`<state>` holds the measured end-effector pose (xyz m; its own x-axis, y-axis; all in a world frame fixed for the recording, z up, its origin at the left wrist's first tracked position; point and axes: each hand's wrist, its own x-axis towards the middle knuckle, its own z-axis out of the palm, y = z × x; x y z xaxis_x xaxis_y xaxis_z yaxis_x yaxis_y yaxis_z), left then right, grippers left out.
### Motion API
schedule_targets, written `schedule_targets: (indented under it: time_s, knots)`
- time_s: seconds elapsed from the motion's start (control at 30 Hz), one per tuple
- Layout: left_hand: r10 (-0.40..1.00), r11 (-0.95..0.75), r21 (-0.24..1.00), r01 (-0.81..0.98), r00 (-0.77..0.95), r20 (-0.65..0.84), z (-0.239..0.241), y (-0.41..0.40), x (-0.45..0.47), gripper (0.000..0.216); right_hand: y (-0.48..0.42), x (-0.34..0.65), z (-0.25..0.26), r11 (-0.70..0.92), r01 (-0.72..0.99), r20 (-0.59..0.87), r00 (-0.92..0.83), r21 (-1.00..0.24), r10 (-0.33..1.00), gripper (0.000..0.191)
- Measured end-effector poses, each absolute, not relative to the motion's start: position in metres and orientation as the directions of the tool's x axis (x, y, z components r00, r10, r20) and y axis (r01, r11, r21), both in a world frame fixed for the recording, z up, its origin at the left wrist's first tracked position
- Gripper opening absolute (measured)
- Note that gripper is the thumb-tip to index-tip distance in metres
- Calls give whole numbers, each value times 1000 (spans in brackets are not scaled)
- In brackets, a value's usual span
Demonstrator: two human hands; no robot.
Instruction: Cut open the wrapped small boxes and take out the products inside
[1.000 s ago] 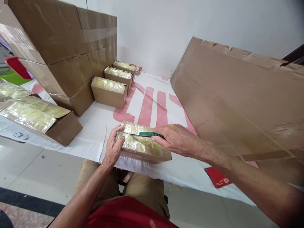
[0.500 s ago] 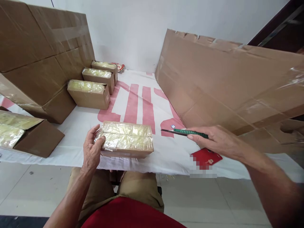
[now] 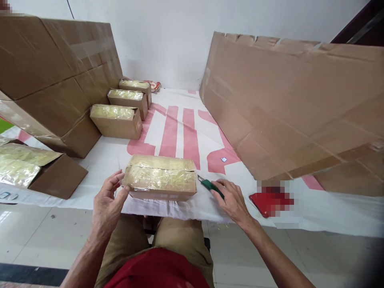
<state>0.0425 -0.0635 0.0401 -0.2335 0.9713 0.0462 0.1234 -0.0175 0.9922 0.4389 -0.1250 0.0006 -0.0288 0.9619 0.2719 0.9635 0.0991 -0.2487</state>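
Note:
A small cardboard box [image 3: 162, 195] lies near the table's front edge, its top covered with clear, shiny tape and a seam running lengthwise. At its left end, my left hand [image 3: 108, 200] grips the corner, thumb at the front and fingers behind. My right hand [image 3: 232, 200] is closed around a green utility knife [image 3: 211, 187]. The knife's blade points left, close to the box's right end; whether it touches the cardboard I cannot tell.
Several taped boxes stand at left, including a nearer box [image 3: 60, 176] and a farther box [image 3: 117, 124]. Large stacked cartons [image 3: 81, 60] rise behind them. A big cardboard sheet [image 3: 288, 104] leans at right, and a red item [image 3: 267, 202] lies on the white cloth [image 3: 234, 180].
My right hand has brought the utility knife left and down, close to the box's right end. My left hand stays at the box's left end. The view has shifted slightly.

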Motion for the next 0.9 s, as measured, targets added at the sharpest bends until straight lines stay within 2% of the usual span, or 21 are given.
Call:
schedule_targets:
  time_s: [0.1,0.17,0.23,0.3,0.37,0.5,0.67,0.8,0.9]
  knots:
    - [971,28,996,-80,-234,-46,42,-60,46,48,-115,425,32,246,834,371,-53,-494,927,32]
    - [980,17,991,-135,-195,-44,42,-59,44,39,-107,411,52,328,719,412,-65,-612,909,29]
    - [989,-11,992,-122,-150,-8,40,-61,40,36,-100,398,70,382,625,420,-94,-681,903,26]
    - [991,-39,996,-81,-129,28,37,-65,34,38,-93,387,85,412,583,403,-154,-700,902,25]
    - [992,-58,998,-39,-112,53,35,-67,30,40,-88,378,96,447,598,381,-243,-665,892,24]
    - [989,-99,995,15,-105,100,35,-68,29,44,-85,365,116,520,694,339,-396,-498,853,31]
    - [984,-161,986,34,-78,163,36,-66,30,45,-76,351,131,465,832,275,-390,-302,879,44]
    - [976,-206,978,43,-59,208,33,-65,28,40,-47,342,125,391,888,134,-368,-242,920,53]
    - [972,-227,972,68,-51,231,30,-66,27,36,-26,337,120,368,906,39,-368,-211,929,48]
